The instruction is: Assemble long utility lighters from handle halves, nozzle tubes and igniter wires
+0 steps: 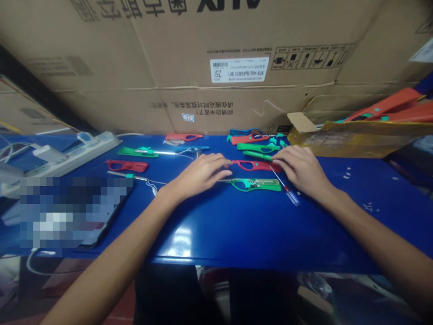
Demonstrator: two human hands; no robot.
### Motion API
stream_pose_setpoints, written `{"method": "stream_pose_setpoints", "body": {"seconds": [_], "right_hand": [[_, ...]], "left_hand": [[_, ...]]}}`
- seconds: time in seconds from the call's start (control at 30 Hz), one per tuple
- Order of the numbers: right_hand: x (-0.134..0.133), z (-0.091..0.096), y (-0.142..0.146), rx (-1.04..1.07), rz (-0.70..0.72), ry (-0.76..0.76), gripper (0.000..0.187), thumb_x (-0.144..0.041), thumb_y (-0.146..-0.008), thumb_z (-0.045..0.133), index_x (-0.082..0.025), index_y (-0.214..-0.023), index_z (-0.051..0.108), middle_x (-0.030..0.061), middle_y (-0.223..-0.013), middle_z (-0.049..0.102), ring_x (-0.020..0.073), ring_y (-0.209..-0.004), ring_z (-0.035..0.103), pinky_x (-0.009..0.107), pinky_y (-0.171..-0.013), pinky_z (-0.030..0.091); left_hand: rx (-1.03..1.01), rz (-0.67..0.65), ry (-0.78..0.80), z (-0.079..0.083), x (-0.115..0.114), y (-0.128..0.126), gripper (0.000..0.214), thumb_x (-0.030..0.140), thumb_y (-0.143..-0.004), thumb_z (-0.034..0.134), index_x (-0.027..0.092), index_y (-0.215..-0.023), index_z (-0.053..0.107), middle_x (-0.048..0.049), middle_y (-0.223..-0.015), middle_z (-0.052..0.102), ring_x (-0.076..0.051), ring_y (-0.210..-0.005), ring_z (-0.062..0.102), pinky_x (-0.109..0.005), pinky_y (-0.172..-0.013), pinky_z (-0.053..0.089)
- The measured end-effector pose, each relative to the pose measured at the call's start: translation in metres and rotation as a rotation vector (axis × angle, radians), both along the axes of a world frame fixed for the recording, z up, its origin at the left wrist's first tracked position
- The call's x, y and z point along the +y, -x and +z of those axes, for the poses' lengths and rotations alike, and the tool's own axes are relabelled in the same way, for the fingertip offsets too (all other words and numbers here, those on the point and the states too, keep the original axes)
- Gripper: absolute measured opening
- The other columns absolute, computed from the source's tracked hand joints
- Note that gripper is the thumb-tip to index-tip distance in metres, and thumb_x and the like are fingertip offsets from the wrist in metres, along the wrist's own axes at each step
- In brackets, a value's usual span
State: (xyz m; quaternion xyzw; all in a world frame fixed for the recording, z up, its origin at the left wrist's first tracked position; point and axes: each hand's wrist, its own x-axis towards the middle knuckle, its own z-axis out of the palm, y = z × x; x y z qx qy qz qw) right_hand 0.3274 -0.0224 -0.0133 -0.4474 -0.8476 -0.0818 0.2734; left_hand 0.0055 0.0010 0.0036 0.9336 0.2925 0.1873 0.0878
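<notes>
Forearms, two, bare, reaching in from the lower corners over a glossy blue surface.

Left hand: palm down, grip narrow, a slight gap between thumb and fingers; fingertips at the left end of a red shell, touching or just short, cannot tell.

Right hand: grip closed on the right end of a slim green piece, seen edge-on, just behind the red shell; whether lifted, cannot tell.

Green shell with metal rod, one, lying in front of the red shell, inner parts showing.

Screwdriver, one, clear handle towards the viewer, shaft tip near the red shell.

Beyond the slim piece: second green shell; orange-red shell.

Left group, lying apart: dark red shell; loose metal rod with teal fitting; third green shell.

Far left: white power strip, above a flat dark device, partly pixelated.

Right rear: taped box, orange pieces protruding.

Behind all: large carton, print inverted.
</notes>
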Motion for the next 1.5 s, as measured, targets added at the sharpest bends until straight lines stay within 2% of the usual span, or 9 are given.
{"method": "stream_pose_setpoints", "body": {"seconds": [0.17, 0.3, 0.37, 0.5, 0.6, 0.77, 0.93, 1.17, 1.5], "right_hand": [[-0.020, 0.010, 0.024, 0.471, -0.021, -0.097, 0.003, -0.026, -0.099, 0.059, -0.026, -0.102, 0.059, 0.0042, -0.097, 0.068, 0.0204, -0.084, 0.068, 0.040, -0.077, 0.055], [-0.040, 0.006, 0.048, 0.731, 0.129, 0.134, 0.026, -0.028, -0.097, 0.065, -0.030, -0.117, 0.049, -0.0013, -0.095, 0.064, 0.0139, -0.068, 0.068, 0.032, -0.064, 0.059], [-0.050, 0.003, 0.058, 0.780, 0.198, 0.216, 0.034, -0.026, -0.096, 0.066, -0.031, -0.122, 0.044, -0.0018, -0.096, 0.065, 0.0144, -0.073, 0.072, 0.031, -0.067, 0.062], [-0.062, 0.001, 0.066, 0.742, 0.263, 0.232, 0.040, -0.025, -0.093, 0.071, -0.031, -0.122, 0.045, 0.0009, -0.098, 0.071, 0.0198, -0.090, 0.075, 0.036, -0.078, 0.066], [-0.060, 0.002, 0.060, 0.740, 0.199, 0.222, 0.041, -0.031, -0.090, 0.075, -0.031, -0.122, 0.049, 0.0041, -0.103, 0.072, 0.0233, -0.089, 0.076, 0.039, -0.074, 0.066], [-0.048, 0.013, 0.042, 0.683, 0.103, 0.127, 0.076, -0.037, -0.086, 0.078, -0.037, -0.150, 0.038, 0.0061, -0.132, 0.064, 0.0252, -0.101, 0.072, 0.041, -0.081, 0.063], [-0.035, 0.024, 0.023, 0.212, 0.069, 0.035, 0.039, -0.039, -0.096, 0.065, -0.029, -0.133, 0.063, 0.0066, -0.111, 0.075, 0.0285, -0.099, 0.070, 0.047, -0.090, 0.054], [-0.019, 0.020, 0.004, 0.110, 0.087, 0.277, 0.030, -0.050, -0.094, 0.064, -0.028, -0.115, 0.067, 0.0078, -0.107, 0.073, 0.0289, -0.098, 0.066, 0.045, -0.086, 0.052], [-0.022, 0.022, 0.014, 0.200, 0.112, 0.223, 0.024, -0.043, -0.093, 0.067, -0.026, -0.110, 0.065, 0.0073, -0.109, 0.071, 0.0280, -0.102, 0.064, 0.045, -0.090, 0.049]], "left_hand": [[-0.054, 0.038, -0.077, -0.003, -0.009, -0.011, 0.042, 0.044, -0.107, 0.043, 0.018, -0.139, 0.053, -0.0103, -0.124, 0.069, -0.026, -0.114, 0.064, -0.044, -0.098, 0.047], [-0.198, -0.027, -0.067, -0.010, -0.025, -0.031, 0.089, 0.059, -0.101, 0.049, 0.020, -0.163, -0.001, -0.0233, -0.156, 0.042, -0.033, -0.138, 0.051, -0.052, -0.109, 0.044], [-0.231, -0.073, -0.062, -0.012, -0.032, -0.039, 0.099, 0.063, -0.098, 0.052, 0.019, -0.162, -0.009, -0.0254, -0.159, 0.038, -0.036, -0.143, 0.046, -0.053, -0.110, 0.044], [-0.227, -0.083, -0.032, -0.011, -0.037, -0.044, 0.068, 0.048, -0.105, 0.046, 0.021, -0.161, 0.018, -0.0166, -0.139, 0.062, -0.028, -0.120, 0.064, -0.044, -0.099, 0.052], [-0.228, -0.089, -0.103, -0.010, -0.031, -0.038, 0.046, 0.040, -0.108, 0.041, 0.018, -0.148, 0.043, -0.0133, -0.131, 0.068, -0.022, -0.109, 0.068, -0.038, -0.096, 0.051], [-0.071, -0.048, -0.195, -0.010, -0.013, -0.018, 0.047, 0.043, -0.107, 0.043, 0.013, -0.141, 0.053, -0.0103, -0.108, 0.074, -0.020, -0.096, 0.065, -0.035, -0.089, 0.047], [0.038, -0.024, -0.200, -0.005, -0.003, -0.004, 0.043, 0.053, -0.101, 0.050, 0.021, -0.120, 0.071, -0.0048, -0.098, 0.074, -0.020, -0.093, 0.059, -0.034, -0.086, 0.040], [0.110, -0.009, -0.135, -0.006, 0.001, -0.002, 0.043, 0.052, -0.104, 0.044, 0.023, -0.110, 0.075, -0.0040, -0.095, 0.072, -0.019, -0.088, 0.056, -0.034, -0.084, 0.035], [0.047, -0.019, -0.055, 0.002, -0.005, -0.005, 0.042, 0.054, -0.102, 0.049, 0.022, -0.118, 0.070, -0.0058, -0.110, 0.070, -0.021, -0.099, 0.057, -0.036, -0.094, 0.034]]}}
